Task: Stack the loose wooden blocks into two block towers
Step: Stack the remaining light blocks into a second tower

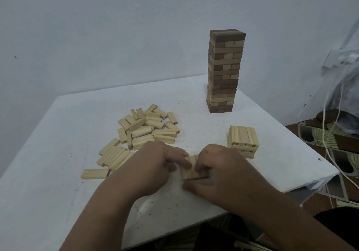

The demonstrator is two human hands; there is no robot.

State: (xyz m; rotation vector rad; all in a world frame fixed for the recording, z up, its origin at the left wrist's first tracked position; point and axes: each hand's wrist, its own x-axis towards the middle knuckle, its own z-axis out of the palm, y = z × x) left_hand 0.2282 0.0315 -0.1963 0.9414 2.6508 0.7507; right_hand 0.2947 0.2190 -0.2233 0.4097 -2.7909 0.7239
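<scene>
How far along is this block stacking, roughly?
One tall tower stands finished at the back. A second, short stack has only about three layers. Both hands, left hand and right hand, are squaring up a row of blocks on the table. A big loose pile is left, so about halfway.

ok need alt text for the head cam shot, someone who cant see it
Both hands, left hand and right hand, pinch a small row of pale blocks on a white table. A loose block pile lies left, a short stack right, a tall tower behind.
</scene>
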